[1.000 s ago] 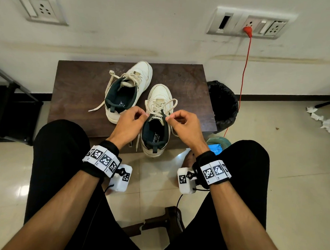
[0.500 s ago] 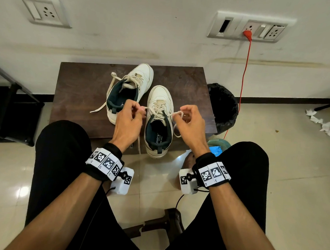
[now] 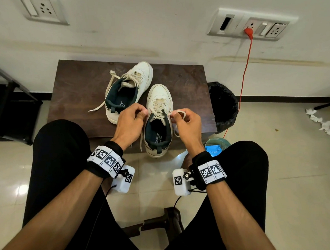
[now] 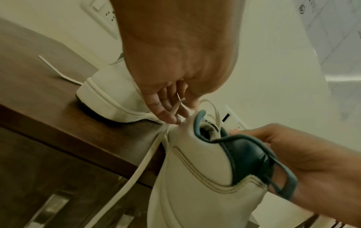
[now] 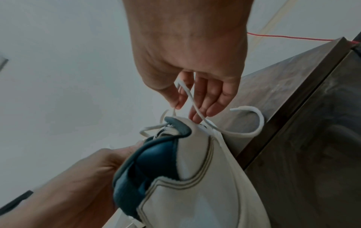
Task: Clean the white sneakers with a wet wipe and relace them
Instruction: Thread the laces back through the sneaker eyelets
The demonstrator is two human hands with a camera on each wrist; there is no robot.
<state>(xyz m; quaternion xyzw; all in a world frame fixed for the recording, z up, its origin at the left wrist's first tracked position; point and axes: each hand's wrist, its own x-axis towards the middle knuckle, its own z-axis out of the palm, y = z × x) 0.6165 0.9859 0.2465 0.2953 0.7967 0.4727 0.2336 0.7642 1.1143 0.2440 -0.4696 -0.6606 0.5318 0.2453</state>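
Left hand and right hand each pinch the near sneaker's lace ends, fingertips partly hidden

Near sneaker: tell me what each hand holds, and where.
Left hand pinches the near sneaker's lace beside the top eyelets; right hand pinches its other end there.

Both forearms are reaching forward from the lap, wrists wearing black bands with white camera units. The left hand is curling its fingers, pinching a lace between thumb and fingertips. The right hand is pinching the other lace end likewise.
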